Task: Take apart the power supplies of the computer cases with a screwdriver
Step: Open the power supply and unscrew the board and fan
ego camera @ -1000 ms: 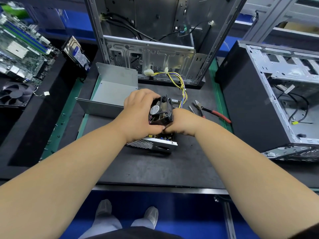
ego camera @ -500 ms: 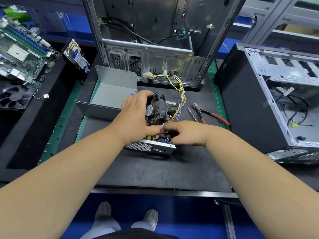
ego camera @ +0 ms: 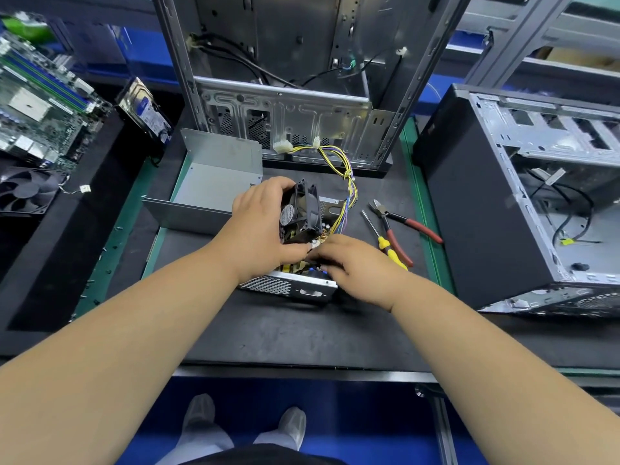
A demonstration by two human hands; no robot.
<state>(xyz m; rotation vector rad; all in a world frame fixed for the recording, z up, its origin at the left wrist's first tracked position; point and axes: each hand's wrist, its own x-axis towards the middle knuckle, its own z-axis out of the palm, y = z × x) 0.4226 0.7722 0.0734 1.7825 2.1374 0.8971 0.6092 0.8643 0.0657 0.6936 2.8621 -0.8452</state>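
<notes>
The opened power supply (ego camera: 295, 287) lies on the black mat, its perforated metal wall facing me. My left hand (ego camera: 258, 229) grips its small black fan (ego camera: 302, 213), which stands tilted on edge above the board. My right hand (ego camera: 355, 266) reaches into the supply just below the fan, fingers curled at a small white connector; what they pinch is hidden. A bundle of yellow and purple wires (ego camera: 345, 196) runs from the supply to white plugs. The yellow-handled screwdriver (ego camera: 382, 238) lies on the mat right of my hands.
The removed grey metal cover (ego camera: 214, 182) sits behind left. Red-handled pliers (ego camera: 402, 229) lie beside the screwdriver. An open case (ego camera: 285, 122) stands behind, another case (ego camera: 503, 203) lies at right. A motherboard (ego camera: 37, 102), hard drive (ego camera: 147, 109) and large fan (ego camera: 27, 189) are at left.
The fan turned from facing me to edge-on and moved slightly back in my left hand. My right hand slid from beside the fan to below it, into the supply.
</notes>
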